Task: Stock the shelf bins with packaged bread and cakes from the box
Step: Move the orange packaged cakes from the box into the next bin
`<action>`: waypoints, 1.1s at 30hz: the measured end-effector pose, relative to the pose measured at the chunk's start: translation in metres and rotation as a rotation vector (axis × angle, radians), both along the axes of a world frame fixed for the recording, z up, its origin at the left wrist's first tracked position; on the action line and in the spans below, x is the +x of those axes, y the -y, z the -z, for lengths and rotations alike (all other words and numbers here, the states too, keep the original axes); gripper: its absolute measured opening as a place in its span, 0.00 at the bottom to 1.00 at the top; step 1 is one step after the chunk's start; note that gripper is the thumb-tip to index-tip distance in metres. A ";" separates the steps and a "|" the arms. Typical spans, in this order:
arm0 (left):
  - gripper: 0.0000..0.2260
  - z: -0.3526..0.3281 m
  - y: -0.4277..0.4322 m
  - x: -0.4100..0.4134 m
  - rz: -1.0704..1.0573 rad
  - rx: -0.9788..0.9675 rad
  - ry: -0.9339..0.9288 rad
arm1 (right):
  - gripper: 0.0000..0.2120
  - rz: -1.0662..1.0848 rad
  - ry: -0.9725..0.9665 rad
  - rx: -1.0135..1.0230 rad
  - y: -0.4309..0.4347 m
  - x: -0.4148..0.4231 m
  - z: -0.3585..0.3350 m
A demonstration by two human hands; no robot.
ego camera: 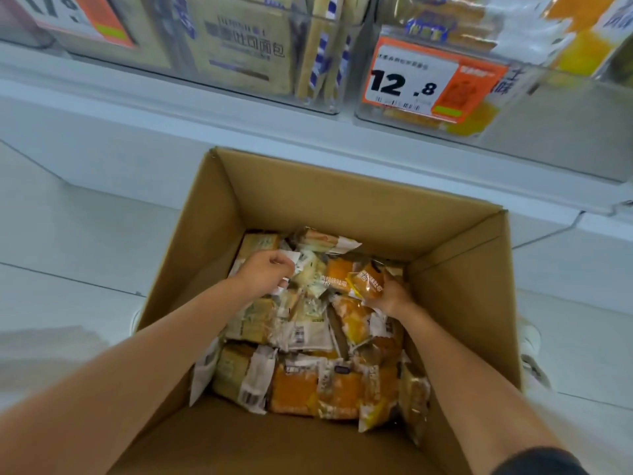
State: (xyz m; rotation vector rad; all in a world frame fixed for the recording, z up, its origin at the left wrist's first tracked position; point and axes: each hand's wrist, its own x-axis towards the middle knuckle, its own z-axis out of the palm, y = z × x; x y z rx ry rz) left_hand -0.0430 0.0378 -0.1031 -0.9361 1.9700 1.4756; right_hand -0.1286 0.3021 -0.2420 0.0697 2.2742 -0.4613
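Note:
An open cardboard box (342, 197) stands on the floor below the shelf, with several wrapped bread and cake packets lying loose inside. My left hand (265, 270) is deep in the box at its far left, fingers curled round the edge of a pale white packet (310, 274). My right hand (392, 296) reaches in at the far right and grips an orange cake packet (368, 284), tilted up from the pile. More orange packets (318, 389) and beige bread packets (236, 368) fill the near side of the box.
Clear shelf bins run along the top: a bin of beige toast bread packs (246, 53) at the middle and a bin of orange packets (479, 108) at the right, bearing a price tag (414, 84) marked 12.8. Pale floor tiles (68, 241) lie around the box.

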 end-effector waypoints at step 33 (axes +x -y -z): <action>0.15 0.013 0.021 0.042 -0.358 0.125 -0.186 | 0.12 0.234 0.268 -0.305 0.065 0.098 -0.014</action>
